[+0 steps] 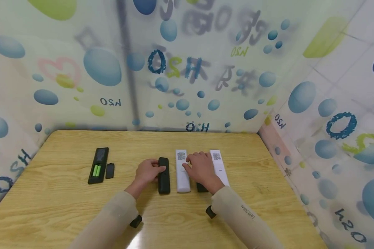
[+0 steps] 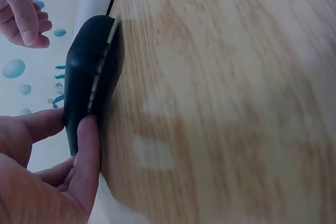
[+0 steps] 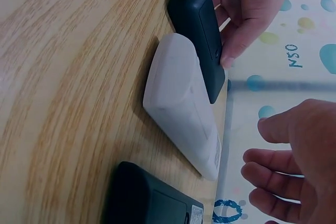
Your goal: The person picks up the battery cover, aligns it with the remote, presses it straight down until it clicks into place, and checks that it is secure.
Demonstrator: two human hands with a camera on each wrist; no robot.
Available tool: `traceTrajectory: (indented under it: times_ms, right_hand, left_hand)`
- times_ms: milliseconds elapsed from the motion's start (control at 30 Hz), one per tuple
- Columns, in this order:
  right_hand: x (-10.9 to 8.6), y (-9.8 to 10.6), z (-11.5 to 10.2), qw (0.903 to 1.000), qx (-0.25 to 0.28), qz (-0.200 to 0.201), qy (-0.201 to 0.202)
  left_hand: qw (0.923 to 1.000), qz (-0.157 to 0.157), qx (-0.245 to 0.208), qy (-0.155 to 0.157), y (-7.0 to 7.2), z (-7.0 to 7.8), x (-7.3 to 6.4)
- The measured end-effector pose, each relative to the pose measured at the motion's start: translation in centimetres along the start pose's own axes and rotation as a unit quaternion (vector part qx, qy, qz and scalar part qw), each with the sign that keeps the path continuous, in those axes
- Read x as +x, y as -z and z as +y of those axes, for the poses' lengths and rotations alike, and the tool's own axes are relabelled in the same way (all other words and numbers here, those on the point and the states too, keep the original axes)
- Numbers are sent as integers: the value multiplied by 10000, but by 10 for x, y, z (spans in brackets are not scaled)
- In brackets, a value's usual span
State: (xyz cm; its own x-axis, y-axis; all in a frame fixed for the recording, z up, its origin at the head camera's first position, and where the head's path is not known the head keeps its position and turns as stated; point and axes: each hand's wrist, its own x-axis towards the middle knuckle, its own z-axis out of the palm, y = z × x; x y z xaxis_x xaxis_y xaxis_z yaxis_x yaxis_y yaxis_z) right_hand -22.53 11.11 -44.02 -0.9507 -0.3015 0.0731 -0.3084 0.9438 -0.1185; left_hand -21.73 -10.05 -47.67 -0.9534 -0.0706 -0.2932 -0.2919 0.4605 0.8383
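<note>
My left hand (image 1: 147, 172) holds the far half of a black remote control (image 1: 164, 181) that lies back side up on the table. Thumb and fingers pinch it from either side in the left wrist view, where the remote (image 2: 84, 72) shows its edge. Over a white remote control (image 1: 183, 181) and a second black remote control (image 1: 202, 187) hovers my right hand (image 1: 202, 167). Its fingers are relaxed and grip nothing; the right wrist view shows the hand (image 3: 310, 166) apart from the white remote (image 3: 176, 98). The right hand and wrist hide most of the second black remote.
A second white remote (image 1: 219, 167) lies right of my right hand. At the left is an opened black remote (image 1: 100, 159) with green batteries (image 1: 96, 171) in its compartment, beside its detached battery cover (image 1: 110, 171). A patterned wall borders the wooden table (image 1: 50, 193) behind.
</note>
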Motion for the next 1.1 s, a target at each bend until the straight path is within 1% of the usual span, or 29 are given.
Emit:
traceTrajectory:
  times_ms: [300,633,733,800,900,1000,1100]
  right_hand:
    - [0,-5,1,10000,57,0,4]
    - [-2,-5,0,10000,26,-35,21]
    - [-2,-5,-1,10000,-7,4,84]
    - [-3,-5,-2,9999,-30,45,137]
    - [-3,-5,-3,9998,13,84,197]
    - [-2,-5,-6,9996,82,74,242]
    - [-1,-6,-10,9994,178,9,301]
  left_hand:
    - [9990,216,376,-107,-1,0,-2]
    - [9978,287,583,-142,0,2,-4]
    - [9958,368,813,-224,2,1,-4]
    - [9935,459,991,-312,4,0,-4]
    - [9908,587,1138,-433,11,0,-6]
    - [9899,626,1147,-543,20,0,-5]
    - [9889,611,1211,-613,32,0,-4]
